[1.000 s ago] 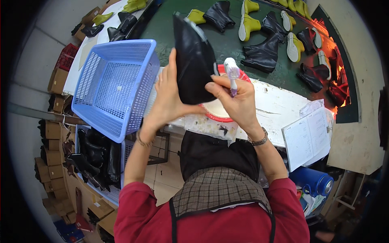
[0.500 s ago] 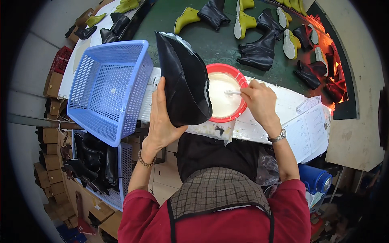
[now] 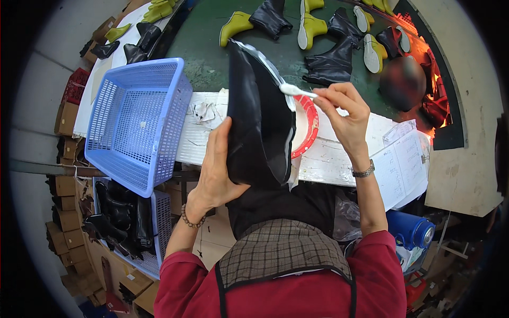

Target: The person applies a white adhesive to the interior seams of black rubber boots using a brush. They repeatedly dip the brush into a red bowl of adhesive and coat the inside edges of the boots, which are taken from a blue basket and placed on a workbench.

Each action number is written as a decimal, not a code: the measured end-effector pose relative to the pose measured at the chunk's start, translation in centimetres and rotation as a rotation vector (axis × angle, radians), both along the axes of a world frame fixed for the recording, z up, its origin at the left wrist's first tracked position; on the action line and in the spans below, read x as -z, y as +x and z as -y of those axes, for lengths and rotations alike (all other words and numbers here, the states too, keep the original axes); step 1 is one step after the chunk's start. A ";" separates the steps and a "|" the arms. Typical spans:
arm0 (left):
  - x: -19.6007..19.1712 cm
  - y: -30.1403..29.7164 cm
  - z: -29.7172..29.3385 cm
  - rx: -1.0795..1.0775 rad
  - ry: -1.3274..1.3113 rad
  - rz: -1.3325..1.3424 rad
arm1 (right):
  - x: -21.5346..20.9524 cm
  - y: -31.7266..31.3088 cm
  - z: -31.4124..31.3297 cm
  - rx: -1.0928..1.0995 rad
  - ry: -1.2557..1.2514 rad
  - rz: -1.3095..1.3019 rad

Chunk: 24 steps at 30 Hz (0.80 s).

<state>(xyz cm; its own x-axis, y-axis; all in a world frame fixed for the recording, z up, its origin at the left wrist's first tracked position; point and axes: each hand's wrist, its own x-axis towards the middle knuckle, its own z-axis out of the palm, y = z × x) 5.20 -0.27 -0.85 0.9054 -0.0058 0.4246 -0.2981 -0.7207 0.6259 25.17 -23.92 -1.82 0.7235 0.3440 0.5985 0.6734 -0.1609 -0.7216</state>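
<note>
In my left hand [image 3: 213, 172] is a black leather boot upper [image 3: 245, 111], held upright with its open edge facing right. A band of wet white paste runs along the upper part of that edge. My right hand [image 3: 347, 114] pinches a small brush [image 3: 299, 91], whose handle and tip are coated white; the tip touches the edge of the upper. Partly hidden behind the upper stands a red bowl [image 3: 313, 125] of creamy white liquid, probably glue.
An empty-looking blue plastic basket [image 3: 179, 100] stands left of my hands, with another basket [image 3: 161, 222] of black uppers below it. Yellow boots [image 3: 313, 29] and black uppers [image 3: 331, 61] lie on the green surface [image 3: 207, 58]. Papers [image 3: 400, 164] and a blue flask [image 3: 408, 230] are at right.
The brush has come up out of the bowl to the edge of the upper. My left hand has shifted the upper slightly right and down, now covering much of the bowl.
</note>
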 end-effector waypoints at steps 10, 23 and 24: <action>1.6 1.9 -1.4 -0.103 0.132 0.235 | -0.1 -3.1 1.2 -0.021 -0.071 -0.108; 3.1 6.7 -4.8 -0.212 0.262 0.738 | -1.1 -5.2 1.0 -0.158 -0.040 -0.045; 2.9 6.8 -4.8 -0.224 0.293 0.740 | -1.2 -5.5 1.0 -0.164 -0.035 -0.075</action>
